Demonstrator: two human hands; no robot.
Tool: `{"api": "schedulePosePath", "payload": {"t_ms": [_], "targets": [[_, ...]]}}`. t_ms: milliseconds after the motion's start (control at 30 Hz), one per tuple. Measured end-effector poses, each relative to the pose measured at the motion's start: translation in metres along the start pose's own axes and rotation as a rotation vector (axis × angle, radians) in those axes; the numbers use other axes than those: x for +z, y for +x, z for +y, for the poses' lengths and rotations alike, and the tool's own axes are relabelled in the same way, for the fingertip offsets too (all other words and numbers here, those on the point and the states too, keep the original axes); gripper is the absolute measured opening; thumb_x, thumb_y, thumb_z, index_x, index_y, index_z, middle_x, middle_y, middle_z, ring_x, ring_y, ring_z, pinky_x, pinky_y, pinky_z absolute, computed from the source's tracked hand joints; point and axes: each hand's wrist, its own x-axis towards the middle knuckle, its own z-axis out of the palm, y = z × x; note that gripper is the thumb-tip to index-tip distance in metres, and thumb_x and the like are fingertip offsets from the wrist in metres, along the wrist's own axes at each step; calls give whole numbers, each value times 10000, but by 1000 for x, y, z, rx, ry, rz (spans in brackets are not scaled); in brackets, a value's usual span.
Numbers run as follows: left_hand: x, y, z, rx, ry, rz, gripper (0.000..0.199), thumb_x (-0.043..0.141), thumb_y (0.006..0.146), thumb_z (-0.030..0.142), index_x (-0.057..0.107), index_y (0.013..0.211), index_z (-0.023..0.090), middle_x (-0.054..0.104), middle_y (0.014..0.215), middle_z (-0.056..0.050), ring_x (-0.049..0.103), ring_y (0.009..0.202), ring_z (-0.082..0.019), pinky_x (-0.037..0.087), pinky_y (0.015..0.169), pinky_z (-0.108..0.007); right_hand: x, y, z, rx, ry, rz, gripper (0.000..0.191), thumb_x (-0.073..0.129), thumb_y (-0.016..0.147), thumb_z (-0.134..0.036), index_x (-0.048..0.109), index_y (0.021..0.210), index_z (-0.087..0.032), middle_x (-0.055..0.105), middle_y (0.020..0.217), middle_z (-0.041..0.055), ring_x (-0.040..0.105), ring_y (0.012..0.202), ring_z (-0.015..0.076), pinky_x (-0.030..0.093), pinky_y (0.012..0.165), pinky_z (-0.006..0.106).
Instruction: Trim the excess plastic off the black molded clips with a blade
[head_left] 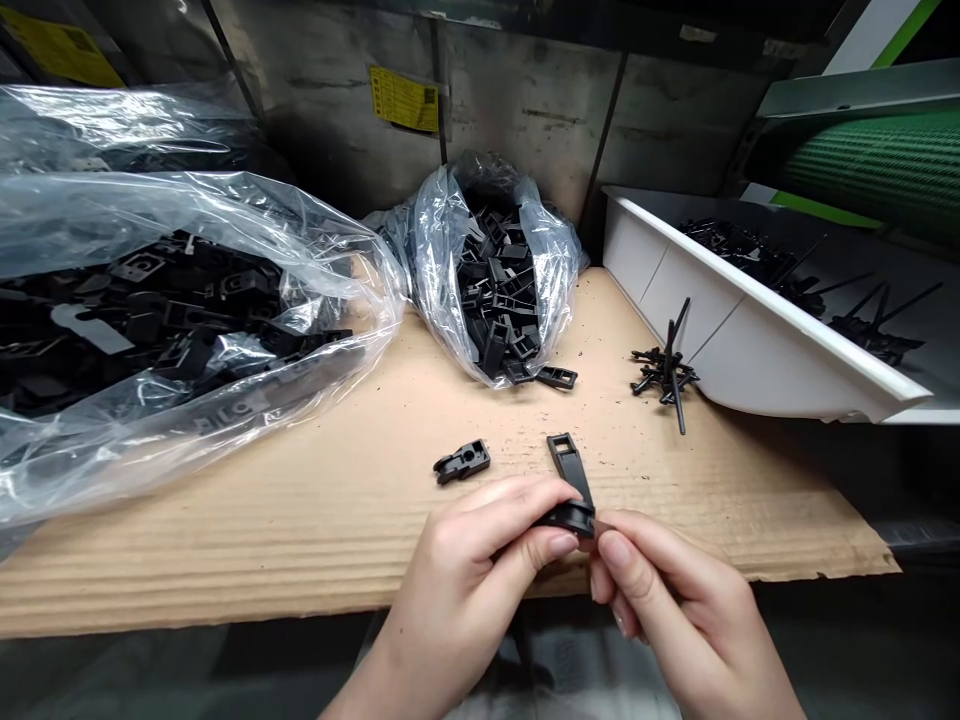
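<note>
- Nearest: left hand [459, 572] & right hand [675, 600], together at centre, near edge of bench; both pinch one black plastic clip part [574, 517] btwn thumb & fingers.
- Held pc: wider body at near end, flat slotted strap angled up twd far side; held just above cardboard sheet [262, 535], not touching it as far as can be seen.
- Handling: LH pinch on body looks steady; keep RH fingertips on its end so pc can't twist. Work low over sheet so a dropped pc lands on it.
- Loose clip body [462, 461]: flat on sheet, just left of hands, within easy reach.
- Far left: clear poly bag [97, 450], full of black plastic pcs, lying open twd centre.
- Far centre: 2nd poly bag [442, 240], black pcs inside; one slotted pc [556, 377] lies at its mouth.
- Right: black sprue cluster [666, 372] on sheet, beside white angled tray [720, 340] holding more black sprues.
- Beyond: metal wall [525, 100] w/ yellow label [405, 98]; green belt [877, 165] far right.
</note>
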Motion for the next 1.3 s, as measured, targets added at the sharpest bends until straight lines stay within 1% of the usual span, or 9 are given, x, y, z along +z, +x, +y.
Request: {"api": "schedulePosePath", "payload": {"t_ms": [133,333,567,633,733,867,967,1167,1300], "targets": [[0,0,1,-5,6,5,151,525,796,142,612,904,203,651,905,1,582,825,-145,447,729,-195,0,0,0,5,-6,20,196,405,848,-260,502,689,-200,487,562,-29,433,426,72,365,384,165],[0,1,3,-39,-13,-4,145,533,792,142,614,888,213,651,898,15,586,817,-138,449,712,-182,1,1,-3,19,-18,4,209,404,846,-270,513,686,-192,486,556,-15,432,430,83,366,384,180],[0,1,5,-51,-37,3,121,529,793,142,620,856,191,644,828,4,589,759,-137,448,692,-189,1,0,-2,38,0,20,214,407,845,-278,506,677,-191,479,552,-17,425,427,83,363,386,184],[0,1,4,-55,-36,3,124,529,793,144,619,863,192,647,839,1,591,764,-141,452,690,-192,0,1,-4,57,17,-7,240,406,845,-292,501,651,-188,476,554,-18,417,430,79,353,386,181],[-1,0,3,-59,-26,-2,123,531,794,159,617,867,207,655,884,3,592,797,-150,456,700,-201,-2,2,-6,99,79,-93,293,395,850,-318,499,614,-179,459,531,-23,409,428,76,336,395,186],[-2,0,3,-60,-27,-10,128,528,796,162,624,864,214,661,913,7,594,826,-151,456,717,-202,-4,4,-6,184,183,-180,297,384,859,-340,510,651,-169,450,521,-34,408,409,68,303,385,189],[-2,0,3,-76,-36,-24,122,524,800,168,621,862,210,660,919,2,593,832,-158,458,722,-215,-4,5,-6,206,198,-189,296,387,857,-346,510,658,-165,453,518,-35,409,407,65,298,381,185],[-3,-1,0,-103,-48,-53,137,514,809,191,612,894,233,649,960,7,586,867,-166,452,746,-231,-4,6,-6,178,204,-192,289,381,862,-326,520,671,-160,455,526,-32,392,402,59,294,380,186],[-1,0,-1,-78,-29,-37,149,499,816,178,601,915,224,641,955,-3,580,863,-166,445,740,-227,-4,7,-6,185,196,-200,308,368,864,-342,516,665,-161,433,492,-43,368,386,58,289,386,190]]}}
